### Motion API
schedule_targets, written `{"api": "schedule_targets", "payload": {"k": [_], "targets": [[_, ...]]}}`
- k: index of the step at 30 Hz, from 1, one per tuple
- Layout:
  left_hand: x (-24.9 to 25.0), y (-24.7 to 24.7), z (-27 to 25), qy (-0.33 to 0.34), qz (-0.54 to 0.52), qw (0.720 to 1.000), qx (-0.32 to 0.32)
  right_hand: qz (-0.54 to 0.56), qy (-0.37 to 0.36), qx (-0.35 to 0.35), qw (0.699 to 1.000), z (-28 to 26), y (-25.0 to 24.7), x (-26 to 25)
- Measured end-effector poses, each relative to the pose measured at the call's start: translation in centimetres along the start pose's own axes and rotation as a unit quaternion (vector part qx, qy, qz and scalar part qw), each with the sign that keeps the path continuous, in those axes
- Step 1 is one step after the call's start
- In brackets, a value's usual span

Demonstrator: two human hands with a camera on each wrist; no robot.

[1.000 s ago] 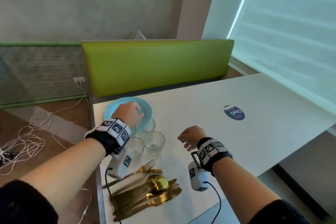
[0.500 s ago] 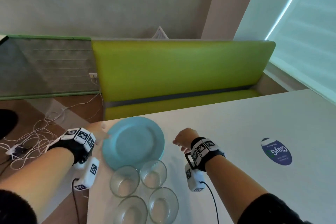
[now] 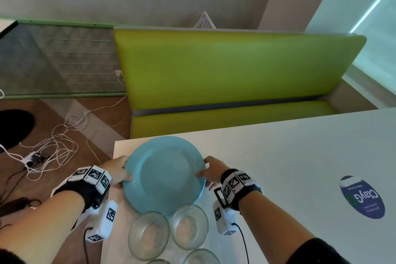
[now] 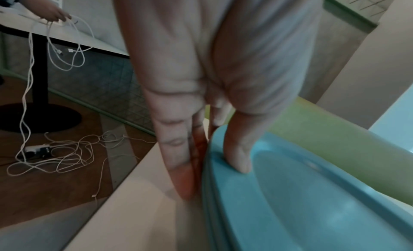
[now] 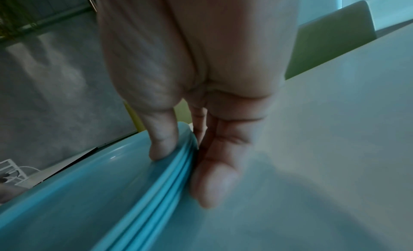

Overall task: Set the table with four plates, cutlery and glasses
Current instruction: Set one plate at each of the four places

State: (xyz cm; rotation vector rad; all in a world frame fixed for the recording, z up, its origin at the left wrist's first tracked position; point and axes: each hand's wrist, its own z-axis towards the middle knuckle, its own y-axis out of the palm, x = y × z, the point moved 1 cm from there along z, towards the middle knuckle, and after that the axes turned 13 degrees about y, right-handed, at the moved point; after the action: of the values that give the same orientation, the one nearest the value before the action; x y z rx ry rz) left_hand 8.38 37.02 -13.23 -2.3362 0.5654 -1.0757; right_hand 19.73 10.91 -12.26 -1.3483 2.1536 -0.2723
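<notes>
Both hands, left hand (image 3: 116, 171) and right hand (image 3: 211, 172), pinch opposite rims of the blue plate stack (image 3: 165, 176) between them, glasses (image 3: 189, 226) nearer the wrists.

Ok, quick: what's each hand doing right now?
Left hand: grips the left rim of the stacked round blue plates, thumb on top.
Right hand: grips the stack's right rim, thumb on top.

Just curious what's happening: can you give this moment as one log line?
left hand: grips plate stack | right hand: grips opposite rim | glasses: untouched | table: unset
</notes>
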Motion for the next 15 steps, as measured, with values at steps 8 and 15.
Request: {"api": "schedule_targets", "payload": {"k": [8,15], "targets": [[1.6,-0.5,0.0,0.034,-0.084,0.994,0.065,0.032,-0.038,0.058,0.997,0.2,-0.7,-0.1],[5.2,-3.8,-2.7,0.106,-0.126,0.98,0.115,0.107,-0.109,0.122,0.981,-5.7,-4.0,-0.9]]}}
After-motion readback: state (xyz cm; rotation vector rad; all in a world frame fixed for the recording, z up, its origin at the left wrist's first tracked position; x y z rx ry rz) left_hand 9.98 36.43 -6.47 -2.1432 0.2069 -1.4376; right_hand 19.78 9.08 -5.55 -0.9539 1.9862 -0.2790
